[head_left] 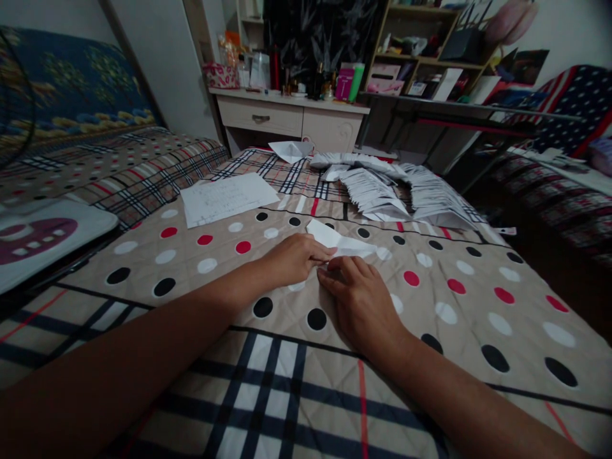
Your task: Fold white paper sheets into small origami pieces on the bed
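A folded piece of white paper (342,241) lies on the dotted bedspread in front of me. My left hand (299,258) pinches its near edge, fingers pressed together on it. Close beside, my right hand (361,299) rests with curled fingers at the same near edge; the fingertips touch the paper or the cloth just under it, partly hidden by the hand. To the left lies a flat sheet of paper with handwriting (229,199). Beyond the hands are stacks of folded papers (375,194), (437,199) and one folded paper (291,151) apart from them.
The bed has a checked and dotted bedspread (268,389). A white device with a purple oval (43,233) sits at the left edge. Past the bed stand a white dresser (262,118) with bottles and boxes, and a shelf unit (421,60) at the right.
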`<state>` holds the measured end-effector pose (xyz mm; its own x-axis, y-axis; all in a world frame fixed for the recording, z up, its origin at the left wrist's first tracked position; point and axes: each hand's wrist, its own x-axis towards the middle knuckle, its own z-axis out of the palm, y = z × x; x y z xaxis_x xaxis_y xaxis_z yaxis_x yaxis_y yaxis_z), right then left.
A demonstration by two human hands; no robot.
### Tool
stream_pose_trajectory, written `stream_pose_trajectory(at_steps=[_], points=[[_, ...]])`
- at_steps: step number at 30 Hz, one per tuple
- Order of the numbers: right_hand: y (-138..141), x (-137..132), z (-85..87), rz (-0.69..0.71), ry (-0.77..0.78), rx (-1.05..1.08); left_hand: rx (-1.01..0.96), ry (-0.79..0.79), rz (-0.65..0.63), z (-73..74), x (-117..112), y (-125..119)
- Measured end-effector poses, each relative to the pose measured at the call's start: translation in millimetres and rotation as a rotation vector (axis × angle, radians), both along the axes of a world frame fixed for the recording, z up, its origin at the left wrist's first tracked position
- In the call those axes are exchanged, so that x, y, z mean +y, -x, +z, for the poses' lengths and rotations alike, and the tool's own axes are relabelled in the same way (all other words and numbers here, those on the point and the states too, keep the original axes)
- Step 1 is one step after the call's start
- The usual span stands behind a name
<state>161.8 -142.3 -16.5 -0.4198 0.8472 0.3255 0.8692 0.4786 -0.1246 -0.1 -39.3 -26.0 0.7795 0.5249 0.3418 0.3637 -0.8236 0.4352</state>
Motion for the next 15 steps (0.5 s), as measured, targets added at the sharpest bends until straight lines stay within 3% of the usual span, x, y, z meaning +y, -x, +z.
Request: stream_pose_trajectory(at_steps=[5,10,15], points=[[2,-6,-4.7,0.010,0.002,0.075,-0.002,0.006,0.014,3.0,-4,2],[5,-10,-7.7,-0.136,-0.011,-0.161,-0.022,0.013,0.000,-1.4,-4,2],[2,-12,1.3,-0.290,0.037,-0.286,-0.032,-0.004,0.025,-5.1,-4,1]])
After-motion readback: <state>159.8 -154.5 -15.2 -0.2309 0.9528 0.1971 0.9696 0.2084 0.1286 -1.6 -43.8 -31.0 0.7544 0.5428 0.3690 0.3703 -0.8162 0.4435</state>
